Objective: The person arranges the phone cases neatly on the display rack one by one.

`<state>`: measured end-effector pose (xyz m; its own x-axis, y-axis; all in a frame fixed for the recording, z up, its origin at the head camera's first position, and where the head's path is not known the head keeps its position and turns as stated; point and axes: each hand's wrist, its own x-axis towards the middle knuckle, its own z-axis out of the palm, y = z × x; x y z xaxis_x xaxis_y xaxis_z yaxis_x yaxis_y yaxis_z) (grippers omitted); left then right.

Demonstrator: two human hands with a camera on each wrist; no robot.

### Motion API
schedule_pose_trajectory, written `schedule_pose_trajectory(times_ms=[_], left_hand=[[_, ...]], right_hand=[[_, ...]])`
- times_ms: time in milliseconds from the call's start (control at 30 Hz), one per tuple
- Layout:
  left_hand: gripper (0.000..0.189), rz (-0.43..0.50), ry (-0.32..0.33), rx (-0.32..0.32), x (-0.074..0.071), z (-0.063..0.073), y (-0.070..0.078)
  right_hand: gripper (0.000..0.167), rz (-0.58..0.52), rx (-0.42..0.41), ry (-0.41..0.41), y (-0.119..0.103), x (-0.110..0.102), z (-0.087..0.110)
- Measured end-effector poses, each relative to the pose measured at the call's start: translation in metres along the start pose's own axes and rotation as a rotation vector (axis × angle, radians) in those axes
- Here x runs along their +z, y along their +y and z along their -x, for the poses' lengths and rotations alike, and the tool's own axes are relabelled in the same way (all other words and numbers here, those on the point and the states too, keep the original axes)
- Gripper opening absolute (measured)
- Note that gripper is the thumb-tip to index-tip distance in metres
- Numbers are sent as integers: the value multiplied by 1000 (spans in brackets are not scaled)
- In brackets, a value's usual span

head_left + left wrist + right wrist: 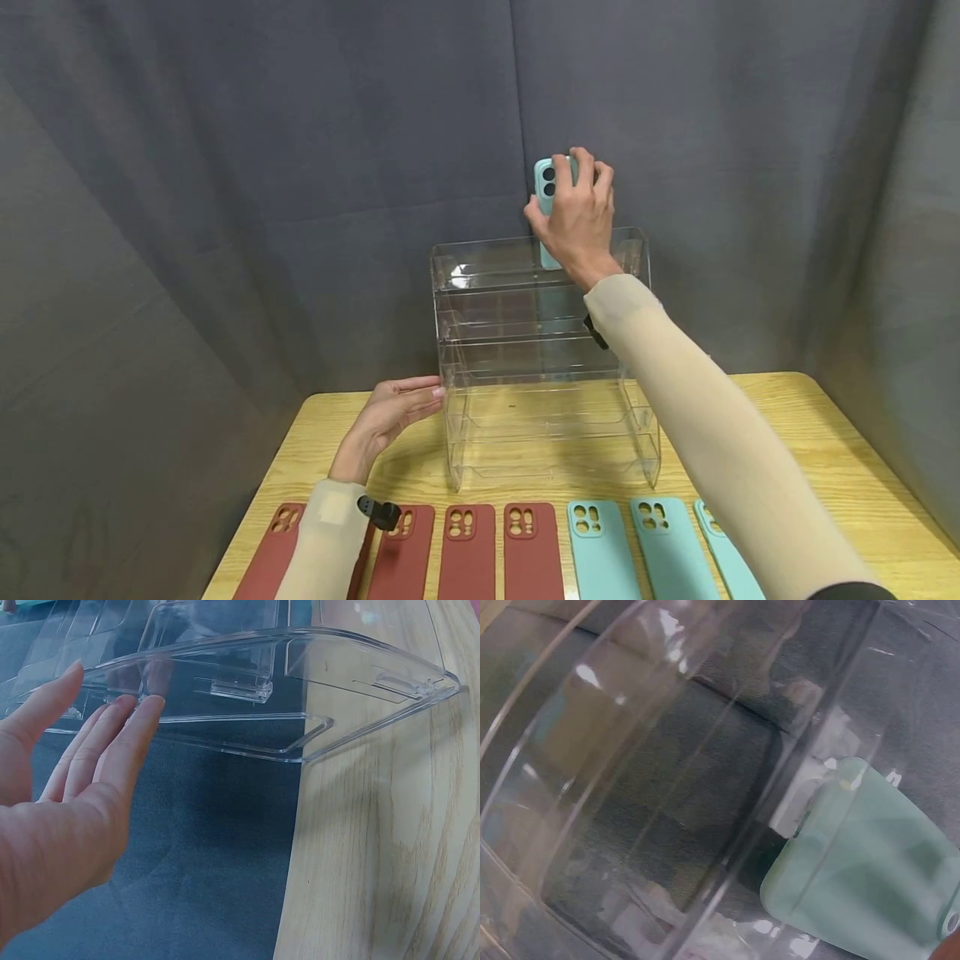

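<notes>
My right hand (581, 217) grips a mint-green phone case (549, 218) by its sides, upright at the top tier of a clear acrylic rack (540, 337). In the right wrist view the lower end of this phone case (870, 862) stands behind the rack's clear front lip; only a bit of a finger shows at the corner. My left hand (393, 412) has its fingers straight, with the tips against the rack's left side. From the left wrist view, the left hand (82, 772) lies beside the clear side panel (300, 645), thumb apart from the fingers.
Along the front of the wooden table (697, 400) lies a row of phone cases: several red ones (467, 554) on the left and mint-green ones (603, 554) on the right. My forearms cover part of the row. A grey curtain (337, 167) hangs behind the rack.
</notes>
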<state>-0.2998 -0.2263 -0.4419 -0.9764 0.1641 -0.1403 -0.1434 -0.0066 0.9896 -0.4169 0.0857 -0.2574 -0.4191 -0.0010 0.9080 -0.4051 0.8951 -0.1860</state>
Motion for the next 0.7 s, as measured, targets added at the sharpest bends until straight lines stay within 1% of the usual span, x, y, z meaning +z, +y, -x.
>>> schedule_pose_trajectory(times_ms=[200,267,500,700], left_hand=[[51,1,-13,-3,3,1,0],[50,2,-7,-9,3,0,1],[49,-22,1,-4,2,-1,2],[49,-10,11,-14,1,-2,1]], right_hand=[[51,14,27,-20,5,0,6],[52,14,38,-28,4,-2,7],[52,34,56,-75,-2,-1,6],[52,59,79,-98,-4,0,8]])
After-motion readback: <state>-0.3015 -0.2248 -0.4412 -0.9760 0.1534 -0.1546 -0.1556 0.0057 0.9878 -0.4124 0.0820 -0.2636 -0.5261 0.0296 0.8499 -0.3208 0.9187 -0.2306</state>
